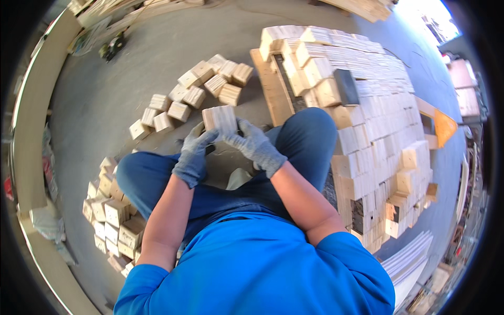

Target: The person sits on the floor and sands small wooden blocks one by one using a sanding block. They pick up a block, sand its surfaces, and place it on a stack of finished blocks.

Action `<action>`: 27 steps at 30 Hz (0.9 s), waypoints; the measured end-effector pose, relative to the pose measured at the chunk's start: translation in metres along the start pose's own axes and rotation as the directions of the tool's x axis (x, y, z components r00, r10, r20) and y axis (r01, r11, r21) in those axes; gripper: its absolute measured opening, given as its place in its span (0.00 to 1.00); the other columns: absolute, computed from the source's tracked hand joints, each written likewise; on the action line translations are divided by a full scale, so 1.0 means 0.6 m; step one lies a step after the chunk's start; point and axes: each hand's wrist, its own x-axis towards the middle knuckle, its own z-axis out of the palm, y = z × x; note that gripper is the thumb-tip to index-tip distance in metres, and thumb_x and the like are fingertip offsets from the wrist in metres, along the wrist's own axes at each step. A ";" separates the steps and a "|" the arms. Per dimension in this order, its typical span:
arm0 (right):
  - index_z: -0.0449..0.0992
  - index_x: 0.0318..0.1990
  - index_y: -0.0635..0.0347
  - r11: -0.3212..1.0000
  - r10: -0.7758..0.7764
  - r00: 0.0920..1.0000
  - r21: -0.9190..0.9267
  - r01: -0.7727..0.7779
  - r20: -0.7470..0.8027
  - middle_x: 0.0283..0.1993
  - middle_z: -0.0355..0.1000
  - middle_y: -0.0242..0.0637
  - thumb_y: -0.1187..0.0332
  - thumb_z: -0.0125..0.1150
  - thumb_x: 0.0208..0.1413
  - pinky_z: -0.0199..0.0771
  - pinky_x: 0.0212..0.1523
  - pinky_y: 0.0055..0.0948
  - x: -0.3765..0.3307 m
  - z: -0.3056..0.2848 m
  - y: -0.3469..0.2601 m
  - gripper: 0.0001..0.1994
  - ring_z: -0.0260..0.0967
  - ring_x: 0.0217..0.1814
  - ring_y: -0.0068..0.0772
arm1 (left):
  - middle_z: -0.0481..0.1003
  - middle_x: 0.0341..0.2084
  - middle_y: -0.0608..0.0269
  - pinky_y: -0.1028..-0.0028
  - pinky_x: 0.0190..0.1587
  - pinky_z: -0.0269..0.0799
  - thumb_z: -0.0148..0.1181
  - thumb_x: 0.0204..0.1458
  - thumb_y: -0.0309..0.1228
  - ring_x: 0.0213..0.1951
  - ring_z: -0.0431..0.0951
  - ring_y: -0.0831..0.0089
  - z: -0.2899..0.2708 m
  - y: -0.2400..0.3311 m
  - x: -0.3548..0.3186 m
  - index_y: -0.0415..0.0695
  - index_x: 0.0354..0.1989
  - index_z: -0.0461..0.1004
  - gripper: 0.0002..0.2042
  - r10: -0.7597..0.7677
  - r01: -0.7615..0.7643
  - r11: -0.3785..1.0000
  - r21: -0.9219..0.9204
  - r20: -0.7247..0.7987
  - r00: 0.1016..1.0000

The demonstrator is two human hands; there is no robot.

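Between my two grey-gloved hands a pale wooden block (pixel 220 119) with layered, striped grain is held up in front of my knees. My left hand (pixel 195 149) grips its left lower side. On the right lower side, the fingers of my right hand (pixel 255 145) close against it. Just beyond lies a loose group of similar blocks (pixel 179 111) on the floor. Close by on the right, a large stack of blocks (pixel 375 126) rises beside my right knee, with a dark rectangular piece (pixel 346 87) leaning or lying on it.
A heap of blocks (pixel 116 211) is piled beside my left knee. Under the big stack a wooden pallet board (pixel 273 89) shows. A small green and black tool (pixel 112 47) sits on the grey floor (pixel 152 58), far left. An orange triangular piece (pixel 444 127) juts from the stack's right side.
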 end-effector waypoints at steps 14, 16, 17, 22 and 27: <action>0.75 0.61 0.67 0.969 0.185 0.982 0.175 -0.175 -0.047 0.49 0.80 0.36 0.55 0.72 0.62 0.76 0.52 0.26 0.001 0.006 0.010 0.27 0.73 0.48 0.21 | 0.73 0.63 0.54 0.52 0.62 0.71 0.53 0.66 0.54 0.61 0.75 0.57 -0.026 -0.046 0.025 0.46 0.72 0.65 0.32 0.072 -0.012 0.918 -0.397 0.137 0.988; 0.76 0.61 0.66 0.952 0.170 0.984 0.266 -0.150 -0.051 0.49 0.80 0.35 0.56 0.72 0.62 0.75 0.53 0.26 0.005 0.024 0.009 0.27 0.74 0.49 0.22 | 0.71 0.64 0.48 0.46 0.68 0.68 0.52 0.66 0.55 0.64 0.73 0.54 -0.023 -0.054 0.023 0.42 0.72 0.63 0.34 0.083 0.042 0.831 -0.555 0.199 0.976; 0.76 0.61 0.66 0.940 0.162 0.985 0.311 -0.139 -0.051 0.50 0.81 0.35 0.57 0.72 0.62 0.75 0.53 0.26 0.009 0.030 0.008 0.26 0.74 0.50 0.22 | 0.71 0.64 0.50 0.46 0.68 0.68 0.53 0.66 0.55 0.64 0.73 0.55 -0.020 -0.056 0.029 0.43 0.72 0.64 0.34 0.076 0.080 0.813 -0.576 0.242 0.967; 0.77 0.59 0.66 0.964 0.158 0.985 0.227 -0.140 -0.062 0.53 0.81 0.38 0.62 0.72 0.62 0.76 0.56 0.28 0.015 0.030 -0.031 0.23 0.76 0.54 0.26 | 0.70 0.66 0.50 0.44 0.68 0.65 0.50 0.65 0.62 0.66 0.71 0.53 -0.010 -0.038 0.041 0.45 0.74 0.61 0.39 0.098 0.152 0.739 -0.656 0.329 0.939; 0.76 0.60 0.68 0.982 0.181 0.982 0.071 -0.177 -0.053 0.54 0.81 0.41 0.62 0.73 0.61 0.76 0.58 0.30 0.029 0.024 -0.018 0.25 0.78 0.54 0.29 | 0.69 0.66 0.47 0.48 0.68 0.68 0.60 0.63 0.54 0.66 0.71 0.52 -0.022 -0.034 0.071 0.42 0.74 0.61 0.37 0.102 0.133 0.724 -0.677 0.296 0.950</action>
